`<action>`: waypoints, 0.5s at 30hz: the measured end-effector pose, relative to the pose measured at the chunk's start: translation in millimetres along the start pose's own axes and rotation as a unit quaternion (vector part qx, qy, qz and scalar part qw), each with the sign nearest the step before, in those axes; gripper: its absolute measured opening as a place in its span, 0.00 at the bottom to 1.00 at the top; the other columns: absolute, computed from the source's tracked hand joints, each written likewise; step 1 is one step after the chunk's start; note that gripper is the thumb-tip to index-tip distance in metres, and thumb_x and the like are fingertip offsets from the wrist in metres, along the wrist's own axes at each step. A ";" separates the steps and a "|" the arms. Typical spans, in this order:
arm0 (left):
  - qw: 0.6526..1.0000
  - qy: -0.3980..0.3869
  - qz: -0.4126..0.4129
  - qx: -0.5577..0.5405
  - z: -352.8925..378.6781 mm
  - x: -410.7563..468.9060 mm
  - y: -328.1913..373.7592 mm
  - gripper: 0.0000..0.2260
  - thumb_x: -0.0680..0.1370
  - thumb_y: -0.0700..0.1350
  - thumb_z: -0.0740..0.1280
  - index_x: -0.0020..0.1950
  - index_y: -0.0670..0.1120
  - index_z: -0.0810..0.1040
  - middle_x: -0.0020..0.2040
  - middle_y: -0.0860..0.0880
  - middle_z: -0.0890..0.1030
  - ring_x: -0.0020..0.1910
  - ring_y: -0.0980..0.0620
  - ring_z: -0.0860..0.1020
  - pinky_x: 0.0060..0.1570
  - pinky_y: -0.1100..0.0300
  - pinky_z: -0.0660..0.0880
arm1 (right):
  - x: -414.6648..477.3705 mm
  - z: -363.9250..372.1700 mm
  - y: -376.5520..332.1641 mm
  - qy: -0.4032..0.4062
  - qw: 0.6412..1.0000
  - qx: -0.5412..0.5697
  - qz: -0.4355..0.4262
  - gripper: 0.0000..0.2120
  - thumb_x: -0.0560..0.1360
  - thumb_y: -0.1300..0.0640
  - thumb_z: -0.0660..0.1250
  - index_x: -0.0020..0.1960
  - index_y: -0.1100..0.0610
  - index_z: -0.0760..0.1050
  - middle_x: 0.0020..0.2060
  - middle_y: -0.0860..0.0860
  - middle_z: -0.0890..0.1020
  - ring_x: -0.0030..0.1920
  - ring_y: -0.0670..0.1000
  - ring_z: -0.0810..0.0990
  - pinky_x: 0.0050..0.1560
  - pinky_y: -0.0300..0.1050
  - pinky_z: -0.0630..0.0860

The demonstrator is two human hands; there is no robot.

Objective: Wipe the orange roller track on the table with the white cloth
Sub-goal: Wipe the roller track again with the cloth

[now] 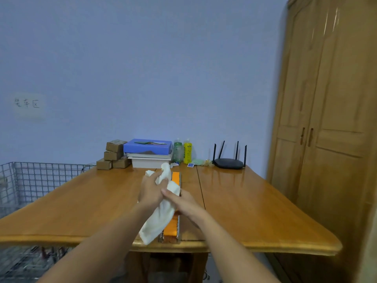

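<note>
The orange roller track [171, 228] lies lengthwise down the middle of the wooden table [244, 201], from its front edge toward the back. Both hands hold the white cloth [158, 219] just above the track's middle. My left hand [150, 192] grips the cloth's upper part, with bunched ends sticking out above the fingers. My right hand [184, 202] is closed on the cloth's middle. The cloth's loose lower end hangs down left of the track's near end. The hands and cloth hide the track's middle.
At the table's back stand small cardboard boxes [114, 155], a blue box on white books [150, 153], two bottles [183, 152] and a black router [229, 162]. A wire basket [40, 176] sits left of the table. A wooden wardrobe [330, 119] stands right.
</note>
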State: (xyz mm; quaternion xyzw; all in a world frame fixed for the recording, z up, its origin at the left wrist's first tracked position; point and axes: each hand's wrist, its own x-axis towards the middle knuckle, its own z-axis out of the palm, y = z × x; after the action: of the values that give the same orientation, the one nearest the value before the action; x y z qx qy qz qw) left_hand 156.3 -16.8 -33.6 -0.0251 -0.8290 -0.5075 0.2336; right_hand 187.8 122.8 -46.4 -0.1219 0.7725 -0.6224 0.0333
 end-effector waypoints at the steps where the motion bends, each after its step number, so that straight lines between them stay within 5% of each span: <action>1: 1.000 0.008 -0.012 -0.023 2.4 2.2 3.0 0.17 0.81 0.53 0.66 0.69 0.53 0.78 0.63 0.45 0.73 0.62 0.43 0.75 0.59 0.49 0.75 | 2.7 -1.3 0.1 0.010 1.000 0.015 -0.009 0.32 0.68 0.32 0.74 0.65 0.50 0.78 0.55 0.45 0.85 0.54 0.45 0.84 0.59 0.48 0.80; 10: 0.987 0.018 -0.028 -0.158 8.9 24.1 9.9 0.15 0.85 0.52 0.61 0.70 0.50 0.77 0.66 0.49 0.76 0.66 0.47 0.74 0.63 0.50 0.73 | 25.6 -16.3 3.4 0.143 0.988 0.054 -0.030 0.09 0.78 0.53 0.69 0.59 0.51 0.78 0.52 0.46 0.84 0.52 0.47 0.82 0.45 0.38 0.77; 15: 0.973 0.038 -0.070 -0.217 5.1 36.9 0.7 0.20 0.82 0.48 0.68 0.73 0.49 0.70 0.62 0.52 0.75 0.62 0.47 0.75 0.58 0.50 0.75 | 34.2 -30.5 -8.5 0.179 0.975 0.115 -0.067 0.15 0.78 0.63 0.68 0.60 0.47 0.78 0.52 0.44 0.84 0.53 0.45 0.82 0.49 0.39 0.78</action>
State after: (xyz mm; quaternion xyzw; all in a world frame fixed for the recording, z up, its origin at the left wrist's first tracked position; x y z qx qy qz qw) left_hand 121.8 -19.3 -19.8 0.0023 -0.6897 -0.6907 0.2174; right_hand 149.8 142.4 -28.0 -0.0551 0.6793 -0.7195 -0.1333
